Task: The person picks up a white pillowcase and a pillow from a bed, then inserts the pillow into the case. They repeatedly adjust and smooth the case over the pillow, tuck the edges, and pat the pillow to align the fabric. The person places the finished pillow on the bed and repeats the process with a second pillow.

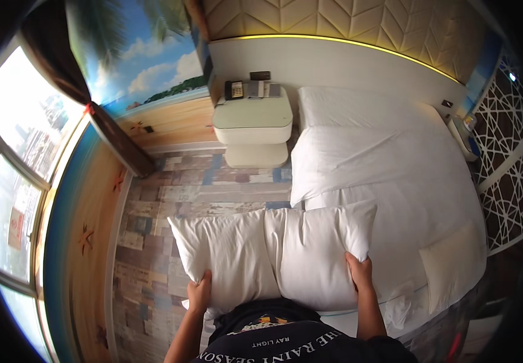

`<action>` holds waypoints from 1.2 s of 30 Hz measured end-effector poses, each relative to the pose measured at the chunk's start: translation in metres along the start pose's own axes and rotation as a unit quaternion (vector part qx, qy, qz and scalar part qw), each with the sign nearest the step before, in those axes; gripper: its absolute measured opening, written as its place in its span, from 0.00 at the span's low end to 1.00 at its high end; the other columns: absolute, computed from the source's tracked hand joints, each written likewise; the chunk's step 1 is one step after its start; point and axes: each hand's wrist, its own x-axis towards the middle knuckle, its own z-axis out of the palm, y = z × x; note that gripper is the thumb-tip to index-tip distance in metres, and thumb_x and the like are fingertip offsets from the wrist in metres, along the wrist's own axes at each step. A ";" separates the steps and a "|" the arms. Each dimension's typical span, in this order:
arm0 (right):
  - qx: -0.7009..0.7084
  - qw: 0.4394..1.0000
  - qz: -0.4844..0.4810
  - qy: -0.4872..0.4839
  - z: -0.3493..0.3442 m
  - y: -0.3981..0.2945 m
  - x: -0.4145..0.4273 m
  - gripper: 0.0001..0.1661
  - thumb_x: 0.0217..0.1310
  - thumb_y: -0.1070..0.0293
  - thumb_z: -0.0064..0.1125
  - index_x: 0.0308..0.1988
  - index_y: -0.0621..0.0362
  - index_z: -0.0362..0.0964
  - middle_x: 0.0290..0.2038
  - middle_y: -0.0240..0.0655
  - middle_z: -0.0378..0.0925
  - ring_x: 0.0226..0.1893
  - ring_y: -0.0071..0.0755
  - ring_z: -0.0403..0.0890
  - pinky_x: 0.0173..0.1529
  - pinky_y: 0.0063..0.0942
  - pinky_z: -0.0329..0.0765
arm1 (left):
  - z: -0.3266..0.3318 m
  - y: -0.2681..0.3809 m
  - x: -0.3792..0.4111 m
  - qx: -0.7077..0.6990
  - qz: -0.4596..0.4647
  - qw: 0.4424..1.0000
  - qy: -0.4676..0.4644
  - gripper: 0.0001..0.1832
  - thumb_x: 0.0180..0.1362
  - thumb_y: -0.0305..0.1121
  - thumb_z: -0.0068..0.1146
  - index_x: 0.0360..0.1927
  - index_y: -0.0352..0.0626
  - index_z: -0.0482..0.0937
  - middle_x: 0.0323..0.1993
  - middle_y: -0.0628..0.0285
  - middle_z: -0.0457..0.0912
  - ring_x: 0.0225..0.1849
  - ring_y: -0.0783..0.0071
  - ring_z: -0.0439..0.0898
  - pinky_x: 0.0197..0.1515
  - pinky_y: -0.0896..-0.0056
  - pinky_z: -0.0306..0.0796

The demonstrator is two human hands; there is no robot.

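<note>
A white pillow [270, 254] is held up in front of my body, sagging and creased down its middle. My left hand [199, 290] grips its left side, thumb on top. On the other side, my right hand [359, 272] pinches the lower right corner. Beyond the pillow stretches a bed with a white sheet [415, 208]. A folded white duvet [347, 154] lies across its upper part, near the headboard. Another pillow [452, 263] rests on the bed to the right, close to a crumpled white cloth or bag [398, 306].
A white nightstand [252, 113] with a telephone [234, 90] stands left of the bed. Brown curtain [116, 136] and window [12, 218] are at far left. Patchwork-look plank flooring [152, 254] lies between wall and bed. A white lattice screen [506, 154] edges the right side.
</note>
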 end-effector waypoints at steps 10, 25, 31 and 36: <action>0.112 0.976 0.042 0.184 0.043 -0.029 0.139 0.19 0.52 0.60 0.65 0.35 0.66 0.76 0.24 0.31 0.77 0.25 0.25 0.75 0.33 0.27 0.71 | 0.188 0.148 0.251 0.124 0.077 0.969 -0.199 0.29 0.54 0.54 0.59 0.40 0.30 0.82 0.29 0.50 0.84 0.36 0.64 0.83 0.39 0.63 0.73; 0.122 0.922 0.122 0.348 0.082 -0.113 0.325 0.26 0.55 0.55 0.61 0.46 0.65 0.76 0.36 0.41 0.82 0.38 0.37 0.81 0.44 0.32 0.75 | 0.443 0.329 0.427 0.229 0.166 0.899 -0.334 0.34 0.53 0.58 0.58 0.35 0.28 0.82 0.26 0.50 0.83 0.34 0.62 0.83 0.38 0.60 0.73; 0.023 0.948 0.123 0.292 0.051 -0.174 0.461 0.26 0.55 0.52 0.60 0.45 0.64 0.76 0.36 0.45 0.82 0.38 0.44 0.82 0.45 0.35 0.74 | 0.536 0.423 0.468 0.245 0.172 0.890 -0.345 0.35 0.52 0.55 0.60 0.47 0.28 0.79 0.42 0.43 0.83 0.46 0.58 0.83 0.48 0.61 0.74; 0.068 0.930 0.116 0.342 0.031 -0.179 0.540 0.26 0.56 0.53 0.59 0.45 0.64 0.76 0.37 0.44 0.82 0.38 0.44 0.82 0.45 0.35 0.74 | 0.633 0.452 0.497 0.235 0.154 0.874 -0.397 0.35 0.51 0.54 0.62 0.46 0.26 0.78 0.39 0.45 0.84 0.44 0.56 0.83 0.46 0.59 0.75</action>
